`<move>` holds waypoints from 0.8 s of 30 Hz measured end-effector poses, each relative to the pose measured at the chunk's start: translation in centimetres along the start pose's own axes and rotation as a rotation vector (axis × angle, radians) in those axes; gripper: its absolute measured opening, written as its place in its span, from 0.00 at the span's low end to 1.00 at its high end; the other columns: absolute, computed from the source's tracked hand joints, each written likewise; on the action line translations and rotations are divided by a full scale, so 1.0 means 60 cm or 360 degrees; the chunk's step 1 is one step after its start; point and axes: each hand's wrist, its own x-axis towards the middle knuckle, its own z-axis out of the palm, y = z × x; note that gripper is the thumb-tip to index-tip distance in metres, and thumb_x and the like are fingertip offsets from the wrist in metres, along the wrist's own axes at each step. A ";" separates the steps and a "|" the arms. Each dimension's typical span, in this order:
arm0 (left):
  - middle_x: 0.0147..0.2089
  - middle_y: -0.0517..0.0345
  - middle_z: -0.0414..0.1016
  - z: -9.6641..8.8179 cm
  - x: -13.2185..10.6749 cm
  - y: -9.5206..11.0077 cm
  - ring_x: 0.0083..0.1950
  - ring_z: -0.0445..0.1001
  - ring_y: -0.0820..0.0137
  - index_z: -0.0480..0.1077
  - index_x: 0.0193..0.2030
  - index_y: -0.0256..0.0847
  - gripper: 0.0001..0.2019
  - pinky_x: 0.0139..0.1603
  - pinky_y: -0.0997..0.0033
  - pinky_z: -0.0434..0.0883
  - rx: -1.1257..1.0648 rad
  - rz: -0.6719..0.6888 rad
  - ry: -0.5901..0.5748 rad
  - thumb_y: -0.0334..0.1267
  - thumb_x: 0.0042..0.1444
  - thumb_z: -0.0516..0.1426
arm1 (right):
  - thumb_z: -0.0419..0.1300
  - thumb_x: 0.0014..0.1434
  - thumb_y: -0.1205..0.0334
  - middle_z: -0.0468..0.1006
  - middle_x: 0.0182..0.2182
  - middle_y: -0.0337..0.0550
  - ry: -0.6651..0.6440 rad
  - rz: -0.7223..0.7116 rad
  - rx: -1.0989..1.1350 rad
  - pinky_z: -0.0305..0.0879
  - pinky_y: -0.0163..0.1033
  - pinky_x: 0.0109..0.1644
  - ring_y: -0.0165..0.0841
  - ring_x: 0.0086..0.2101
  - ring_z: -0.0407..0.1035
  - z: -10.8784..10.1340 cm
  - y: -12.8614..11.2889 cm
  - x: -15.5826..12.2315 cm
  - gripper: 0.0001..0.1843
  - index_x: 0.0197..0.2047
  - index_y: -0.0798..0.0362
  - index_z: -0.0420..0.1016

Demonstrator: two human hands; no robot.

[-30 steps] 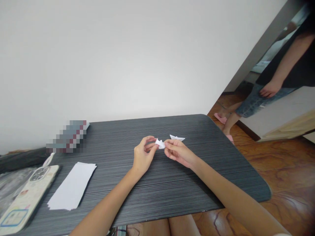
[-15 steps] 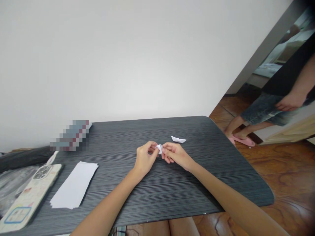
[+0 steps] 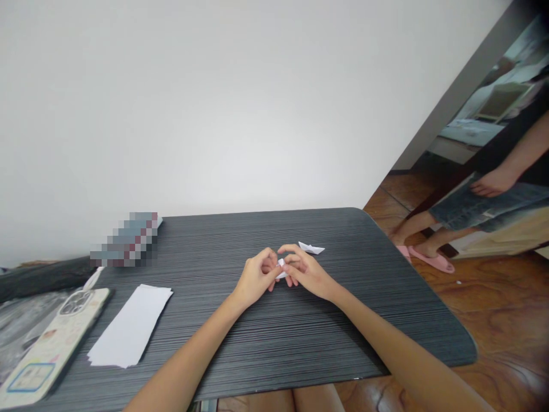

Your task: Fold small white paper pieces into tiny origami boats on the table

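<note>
A small folded white paper (image 3: 281, 262) is pinched between my two hands over the middle of the dark table. My left hand (image 3: 259, 276) grips its left side with thumb and fingers. On the right, my right hand (image 3: 305, 270) holds the other side, its thumb pressed on the paper and its index finger raised and bent. Fingers hide much of the folded piece, so its full shape cannot be made out. Just beyond my right hand, a folded white paper boat (image 3: 311, 248) lies on the table.
Loose white paper sheets (image 3: 131, 326) lie stacked at the left. Beside them is a phone in a patterned case (image 3: 55, 346). A blurred-out box-like item (image 3: 128, 240) sits at the back left. Past the table's (image 3: 412, 320) right edge stands a person (image 3: 497, 183) in pink slippers.
My hands have drawn closer together around the folded paper, covering more of it. My right index finger has lifted. The person at the right has shifted slightly, and the view has tilted a little.
</note>
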 end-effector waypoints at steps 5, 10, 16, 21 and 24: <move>0.21 0.63 0.66 -0.011 0.002 0.006 0.15 0.61 0.82 0.64 0.29 0.35 0.09 0.17 0.82 0.60 0.0047 -0.0002 -0.0189 0.40 0.49 0.55 | 0.51 0.56 0.62 0.69 0.28 0.40 -0.0212 -0.0130 -0.0288 0.61 0.31 0.28 0.25 0.24 0.63 -0.019 -0.012 -0.003 0.07 0.36 0.55 0.67; 0.20 0.61 0.66 -0.024 0.003 0.008 0.18 0.64 0.79 0.67 0.34 0.33 0.12 0.19 0.80 0.62 0.0024 -0.0021 -0.0295 0.41 0.52 0.52 | 0.51 0.56 0.64 0.71 0.32 0.42 -0.0248 -0.0242 -0.0532 0.64 0.33 0.30 0.25 0.24 0.64 -0.033 -0.014 -0.003 0.09 0.39 0.54 0.69; 0.23 0.55 0.71 -0.035 -0.002 0.018 0.24 0.70 0.74 0.69 0.36 0.33 0.11 0.28 0.75 0.68 0.0123 0.0131 -0.0398 0.39 0.53 0.51 | 0.50 0.57 0.62 0.72 0.28 0.42 -0.0168 -0.0349 -0.0599 0.66 0.35 0.30 0.28 0.25 0.67 -0.037 -0.009 -0.002 0.09 0.36 0.54 0.70; 0.31 0.54 0.70 -0.040 -0.007 0.031 0.25 0.69 0.76 0.71 0.35 0.36 0.10 0.29 0.76 0.68 0.0471 0.0443 -0.0350 0.36 0.54 0.50 | 0.50 0.57 0.63 0.74 0.30 0.43 -0.0231 -0.0410 -0.0730 0.66 0.37 0.34 0.30 0.29 0.69 -0.039 -0.020 -0.006 0.09 0.37 0.53 0.71; 0.30 0.54 0.70 -0.042 -0.007 0.034 0.26 0.68 0.76 0.71 0.33 0.36 0.11 0.29 0.77 0.67 0.0655 0.0519 -0.0339 0.34 0.55 0.48 | 0.50 0.57 0.65 0.74 0.30 0.44 -0.0270 -0.0458 -0.0863 0.65 0.38 0.37 0.31 0.30 0.68 -0.040 -0.024 -0.008 0.09 0.37 0.53 0.71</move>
